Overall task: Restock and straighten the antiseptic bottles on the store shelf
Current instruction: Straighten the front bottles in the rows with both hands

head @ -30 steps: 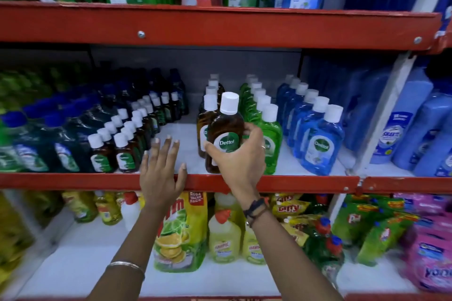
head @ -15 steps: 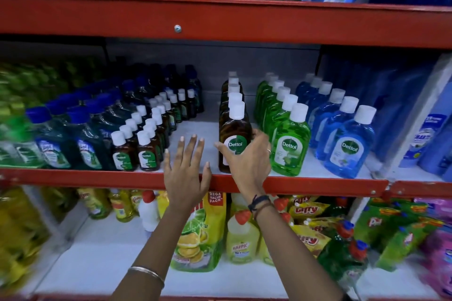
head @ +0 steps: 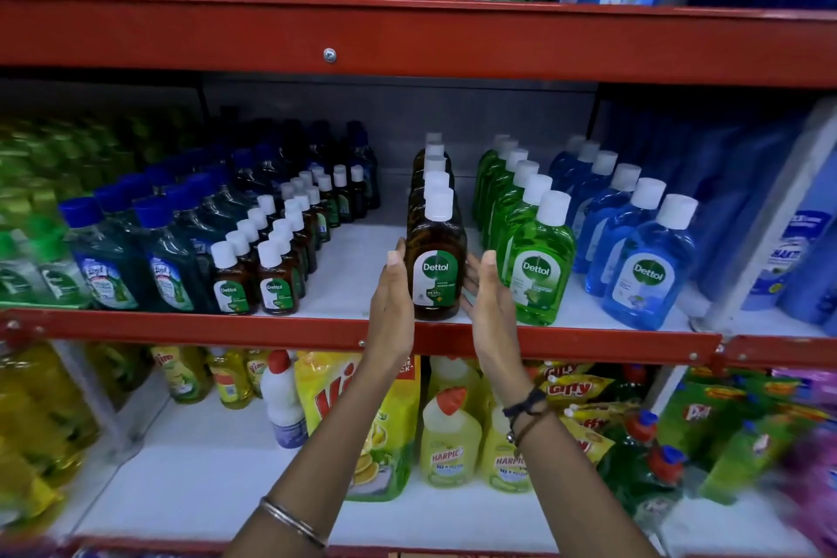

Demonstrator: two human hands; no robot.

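A large brown Dettol antiseptic bottle [head: 435, 272] with a white cap stands upright at the front of the middle shelf [head: 226, 328]. It heads a straight row of matching brown bottles [head: 435, 177] running to the back. My left hand [head: 392, 304] lies flat against the front bottle's left side, fingers straight. My right hand [head: 491, 308] is flat at its right side, palm facing the bottle, between it and the green bottles. Neither hand wraps around the bottle.
Green Dettol bottles [head: 536, 267] and blue Dettol bottles [head: 647, 272] form rows to the right. Small brown bottles [head: 276, 281] and dark blue-capped bottles [head: 108, 267] fill the left. A bare white strip lies left of the brown row. Cleaners crowd the lower shelf.
My right hand released its grip on the brown bottle and moved to its right side. My left hand left the shelf edge and came against the bottle's left side.
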